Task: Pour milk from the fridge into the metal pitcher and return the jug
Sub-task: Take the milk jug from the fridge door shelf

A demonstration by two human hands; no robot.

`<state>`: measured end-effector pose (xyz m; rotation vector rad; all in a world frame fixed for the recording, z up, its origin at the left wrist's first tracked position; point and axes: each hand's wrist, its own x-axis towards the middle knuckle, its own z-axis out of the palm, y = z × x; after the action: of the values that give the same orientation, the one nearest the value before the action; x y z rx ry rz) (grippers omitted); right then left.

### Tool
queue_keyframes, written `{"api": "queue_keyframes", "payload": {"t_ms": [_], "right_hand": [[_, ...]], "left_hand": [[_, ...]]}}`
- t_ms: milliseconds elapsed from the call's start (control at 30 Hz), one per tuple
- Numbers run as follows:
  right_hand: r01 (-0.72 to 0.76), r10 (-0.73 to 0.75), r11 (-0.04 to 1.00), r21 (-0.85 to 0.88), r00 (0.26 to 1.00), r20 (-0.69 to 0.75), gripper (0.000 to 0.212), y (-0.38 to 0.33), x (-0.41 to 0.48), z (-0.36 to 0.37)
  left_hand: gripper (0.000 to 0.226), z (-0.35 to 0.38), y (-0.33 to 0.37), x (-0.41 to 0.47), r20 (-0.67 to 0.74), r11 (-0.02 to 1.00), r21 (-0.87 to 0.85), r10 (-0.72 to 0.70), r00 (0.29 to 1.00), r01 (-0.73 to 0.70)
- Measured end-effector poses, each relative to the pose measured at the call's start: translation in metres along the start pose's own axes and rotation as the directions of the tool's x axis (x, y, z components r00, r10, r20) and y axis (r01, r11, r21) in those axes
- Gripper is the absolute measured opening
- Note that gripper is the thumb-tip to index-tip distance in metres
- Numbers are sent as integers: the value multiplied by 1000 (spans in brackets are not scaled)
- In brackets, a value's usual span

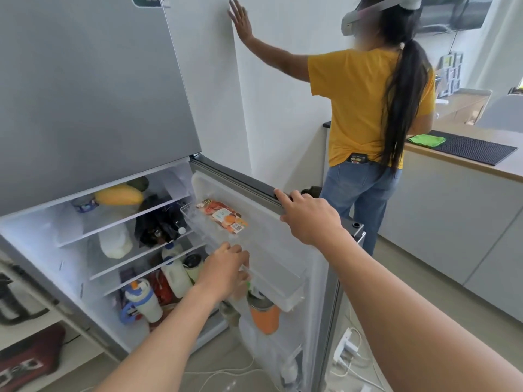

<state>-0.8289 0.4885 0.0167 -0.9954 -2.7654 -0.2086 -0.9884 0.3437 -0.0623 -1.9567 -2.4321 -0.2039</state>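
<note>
**Fridge open, hands at the door**

A kitchen with grey flooring and a pale counter (467, 162) is shown; the fridge (93, 94) fills the left of the frame. Its open door (285, 250) is gripped along the top edge by the right hand (308, 219), fingers curled over it. The left hand (226, 267) is held at a door shelf (288, 295), fingers bent; whether anything is held cannot be told. Two white milk jugs (177, 274) are seen on a lower shelf, centre-left.

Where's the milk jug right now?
In the head view, the milk jug stands inside the open fridge on a lower shelf, just left of the left hand.
</note>
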Motion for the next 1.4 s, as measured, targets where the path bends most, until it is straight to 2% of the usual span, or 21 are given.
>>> {"api": "queue_keyframes", "payload": {"t_ms": [400,767,867,1000,1067,1133,1233,1300,1400], "right_hand": [[-5,4,999,-32,999,-42,52,4,3,0],[-6,5,999,-34,999,-41,49,1,2,-3],[-6,3,998,-57,999,-45,48,-2,2,-3],[4,-13,995,-96,996,-91,50,-6,-2,-2],[11,-15,999,-52,996,-86,52,-6,0,-2],[-25,30,999,48,995,-96,53,-6,3,-5],[-44,106,974,222,955,-277,46,-19,7,-12],[24,118,936,350,918,-379,37,-41,8,-16],[133,88,855,502,916,-392,27,-86,7,-20]], "left_hand": [[19,3,5,1,-58,999,-33,-32,998,31],[20,6,8,-5,-14,991,-99,-93,996,92],[28,7,9,-7,6,987,-118,-106,994,106],[58,18,1,-34,-57,945,-292,-168,984,145],[62,32,-12,-57,-70,929,-325,-212,975,178],[58,52,-31,-85,-18,896,-367,-275,961,250],[54,83,-58,-124,94,854,-377,-349,932,358],[52,100,-71,-143,166,858,-316,-370,914,405],[48,115,-76,-156,246,847,-286,-386,889,447]]}}
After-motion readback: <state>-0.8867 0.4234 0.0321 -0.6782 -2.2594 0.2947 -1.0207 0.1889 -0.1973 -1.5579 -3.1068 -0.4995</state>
